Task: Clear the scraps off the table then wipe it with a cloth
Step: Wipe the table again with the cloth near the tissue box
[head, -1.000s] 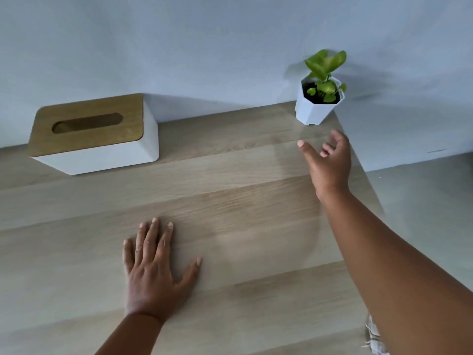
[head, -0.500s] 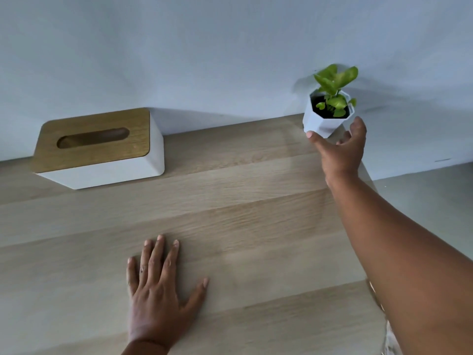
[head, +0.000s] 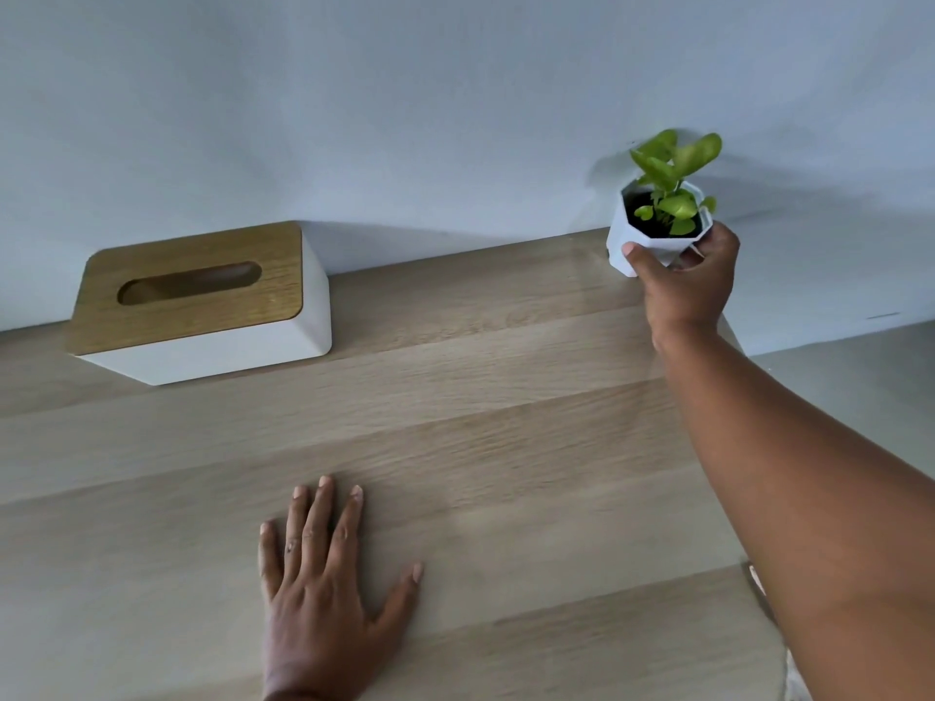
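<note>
Left to right: tissue box (head: 202, 301) at the table's (head: 506, 422) far left; left hand (head: 324, 584) flat, fingers spread, pressing the near surface and holding nothing; right hand (head: 683, 285), the nearer, gripping the upright white plant pot (head: 652, 235) at the far-right corner; no scraps or cloth visible.

home room, wooden table (head: 455, 397), tissue box (head: 202, 306), potted plant (head: 657, 215)

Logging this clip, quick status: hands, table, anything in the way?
Left hand flat on table. Right hand grips plant pot at far right corner. No scraps or cloth visible. Tissue box far left.
</note>
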A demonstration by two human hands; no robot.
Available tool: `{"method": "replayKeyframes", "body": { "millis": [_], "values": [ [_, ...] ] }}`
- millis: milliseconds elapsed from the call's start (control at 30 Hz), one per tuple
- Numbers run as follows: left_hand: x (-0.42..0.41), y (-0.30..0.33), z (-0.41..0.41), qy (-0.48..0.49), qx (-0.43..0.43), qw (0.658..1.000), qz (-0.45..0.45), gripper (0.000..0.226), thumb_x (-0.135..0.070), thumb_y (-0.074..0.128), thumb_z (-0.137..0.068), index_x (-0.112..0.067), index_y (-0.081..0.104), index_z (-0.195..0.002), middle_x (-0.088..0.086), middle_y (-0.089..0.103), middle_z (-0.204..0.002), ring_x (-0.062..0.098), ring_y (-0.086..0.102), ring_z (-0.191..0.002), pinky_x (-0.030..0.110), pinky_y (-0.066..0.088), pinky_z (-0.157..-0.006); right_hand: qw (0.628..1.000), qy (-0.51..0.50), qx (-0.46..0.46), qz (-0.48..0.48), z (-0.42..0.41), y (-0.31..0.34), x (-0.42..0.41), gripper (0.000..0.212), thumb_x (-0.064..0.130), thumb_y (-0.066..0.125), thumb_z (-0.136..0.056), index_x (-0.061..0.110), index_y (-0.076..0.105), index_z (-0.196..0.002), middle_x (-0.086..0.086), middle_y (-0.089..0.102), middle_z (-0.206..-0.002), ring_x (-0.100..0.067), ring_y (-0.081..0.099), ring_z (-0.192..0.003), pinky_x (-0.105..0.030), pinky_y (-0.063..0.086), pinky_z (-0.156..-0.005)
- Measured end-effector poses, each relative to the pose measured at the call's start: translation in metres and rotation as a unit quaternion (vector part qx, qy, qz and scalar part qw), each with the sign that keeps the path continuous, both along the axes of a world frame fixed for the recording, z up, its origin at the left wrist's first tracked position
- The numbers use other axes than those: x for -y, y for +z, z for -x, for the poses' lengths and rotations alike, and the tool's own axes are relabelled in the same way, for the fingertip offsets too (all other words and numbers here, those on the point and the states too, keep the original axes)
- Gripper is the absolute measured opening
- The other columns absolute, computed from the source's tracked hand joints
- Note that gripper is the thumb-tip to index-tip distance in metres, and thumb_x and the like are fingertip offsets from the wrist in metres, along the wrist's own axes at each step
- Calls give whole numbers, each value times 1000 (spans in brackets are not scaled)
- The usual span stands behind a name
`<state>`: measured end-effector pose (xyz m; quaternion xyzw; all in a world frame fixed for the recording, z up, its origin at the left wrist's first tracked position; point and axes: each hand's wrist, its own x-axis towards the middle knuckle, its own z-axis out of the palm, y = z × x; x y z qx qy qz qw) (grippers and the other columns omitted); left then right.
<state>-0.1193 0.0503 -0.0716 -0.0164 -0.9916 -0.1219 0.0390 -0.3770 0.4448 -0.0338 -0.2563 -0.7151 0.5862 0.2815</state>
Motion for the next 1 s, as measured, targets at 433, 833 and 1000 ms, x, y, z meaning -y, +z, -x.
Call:
{"method": "replayKeyframes", "body": {
  "millis": [433,833,1000],
  "values": [
    [-1,1,0,1,8,1000,-5,101,-79,56,-75,-19,46,-155,5,27,-170,27,18,-160,62,17,-125,998,31,-44,20,-22,8,40,79,20,96,-65,16,56,-133,3,70,-126,-9,70,-112,-35,60,-96],
    [-2,5,-1,4,3,1000,-15,98,-78,55,-77,-16,50,-153,9,32,-168,30,21,-159,64,20,-123,992,104,-47,48,-32,12,134,77,20,96,-64,17,58,-131,-2,67,-130,-12,67,-117,-40,58,-100],
    [-2,6,0,6,16,1000,-18,99,-77,55,-77,-16,48,-155,9,30,-169,30,18,-160,64,18,-124,989,132,-34,64,-31,10,175,79,17,96,-64,13,57,-132,-1,66,-129,-12,66,-117,-41,57,-100]
  ]
}}
